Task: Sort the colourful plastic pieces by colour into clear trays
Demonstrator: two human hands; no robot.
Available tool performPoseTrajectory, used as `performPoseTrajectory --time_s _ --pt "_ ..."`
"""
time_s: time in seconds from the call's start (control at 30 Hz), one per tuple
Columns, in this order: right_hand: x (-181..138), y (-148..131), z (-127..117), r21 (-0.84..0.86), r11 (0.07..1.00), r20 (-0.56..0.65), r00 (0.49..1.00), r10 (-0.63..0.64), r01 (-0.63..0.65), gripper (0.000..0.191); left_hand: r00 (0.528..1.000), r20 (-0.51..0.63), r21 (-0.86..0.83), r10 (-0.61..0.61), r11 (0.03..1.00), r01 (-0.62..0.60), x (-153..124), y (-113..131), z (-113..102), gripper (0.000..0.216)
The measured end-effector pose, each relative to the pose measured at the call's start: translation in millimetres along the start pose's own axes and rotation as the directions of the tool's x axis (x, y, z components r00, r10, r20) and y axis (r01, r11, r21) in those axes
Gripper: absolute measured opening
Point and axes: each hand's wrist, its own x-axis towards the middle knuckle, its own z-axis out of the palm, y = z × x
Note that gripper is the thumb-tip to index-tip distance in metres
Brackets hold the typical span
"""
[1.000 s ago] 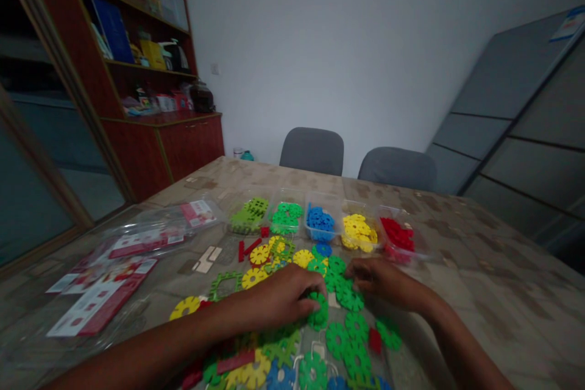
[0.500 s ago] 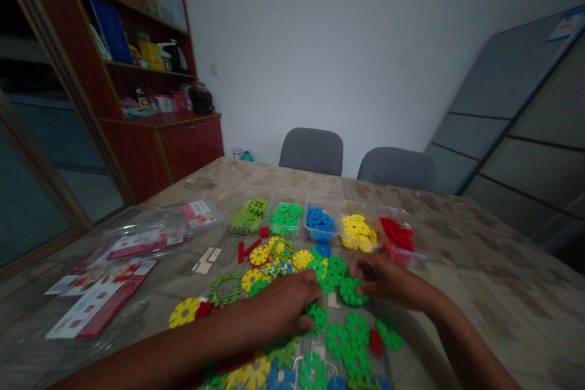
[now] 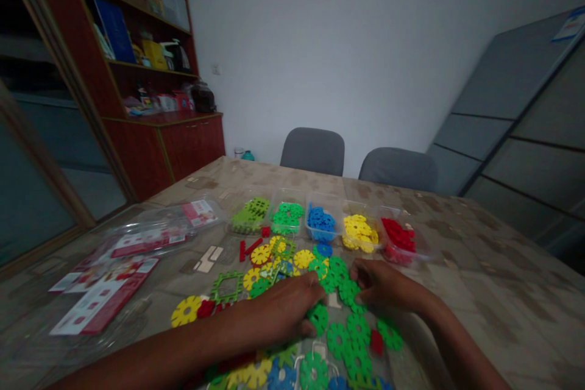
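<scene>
Notched plastic discs in green, yellow and blue are spread over the table in front of me. My left hand [image 3: 295,304] reaches in from the left, its fingers curled round the edge of a green notched disc [image 3: 319,319] low over the pile. On the right, my right hand [image 3: 381,285] pinches another green notched disc [image 3: 351,295] between thumb and fingers. That disc looks tilted and overlaps the green disc [image 3: 337,269] behind it. Part of each held disc is hidden by my fingers. More green discs [image 3: 358,329] lie nearer to me, beside a small red piece [image 3: 376,342].
Clear tubs behind the pile hold lime pieces [image 3: 249,216], green discs [image 3: 287,217], blue pieces [image 3: 321,223], yellow discs [image 3: 359,231] and red pieces [image 3: 398,241]. Clear packaging with printed labels [image 3: 107,295] lies at left. Two grey chairs [image 3: 313,151] stand beyond the table.
The green disc in my right hand has tipped from nearly face-on to a steeper tilt. My left hand has shifted slightly down and right.
</scene>
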Motion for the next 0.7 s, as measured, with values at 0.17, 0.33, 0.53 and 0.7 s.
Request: performPoseTrajectory --time_s 0.17,0.33,0.53,0.7 --pt "-2 -9 -3 0.006 1.0 -0.012 1.0 -0.007 0.007 0.023 0.998 0.002 -0.008 -0.056 0.998 0.056 1 15 -9 0.042" --pt "-3 -12 -5 0.049 0.998 -0.005 0.999 -0.037 0.037 0.022 0.999 -0.024 -0.027 -0.043 0.999 0.042 6 12 -7 0.026" --pt "-4 -11 -5 0.127 0.989 0.018 0.997 -0.076 0.073 0.022 0.994 -0.092 -0.091 -0.065 0.994 0.057 8 9 -8 0.015" --pt "-3 -11 0 0.209 0.972 0.051 0.991 -0.12 0.107 0.02 0.988 -0.13 -0.154 -0.086 0.986 0.066 10 6 -5 0.015"
